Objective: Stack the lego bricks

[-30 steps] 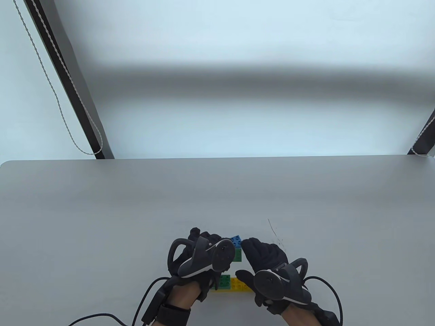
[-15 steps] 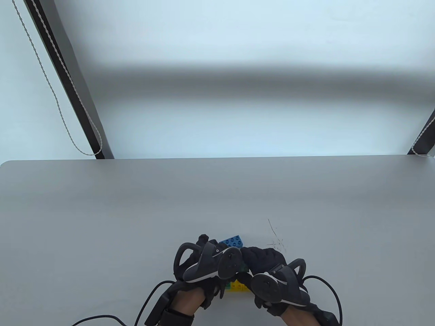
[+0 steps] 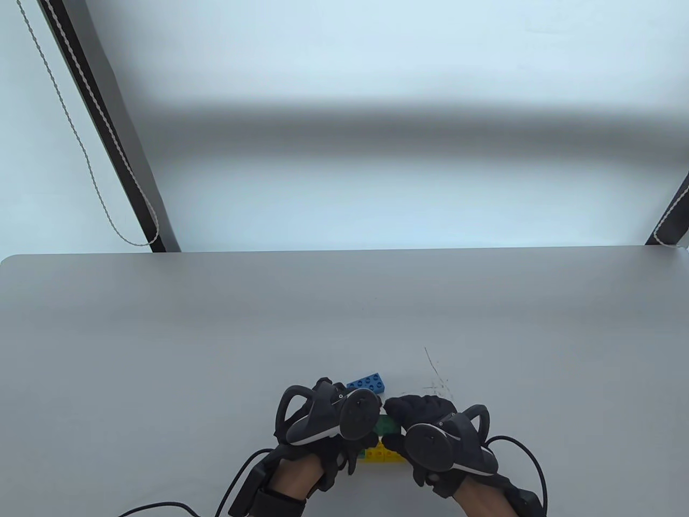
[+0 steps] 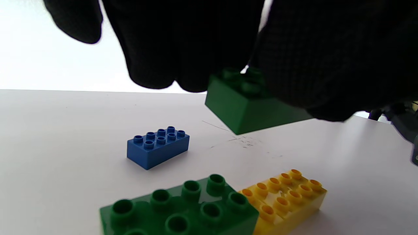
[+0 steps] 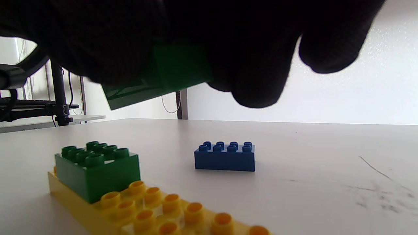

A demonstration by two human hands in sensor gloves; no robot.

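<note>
You have a plain grey worktop with a rounded far-left corner. On its surface, right of centre and towards the near edge, you can see a patch of thin dark scratch marks; they also show in the left wrist view and at the right of the right wrist view. Beyond the far edge stands a pale wall crossed by a broad dark band of shadow. A black slanted post rises at far left with a looped beaded cord hanging beside it. Another dark post sits at the far right.
</note>
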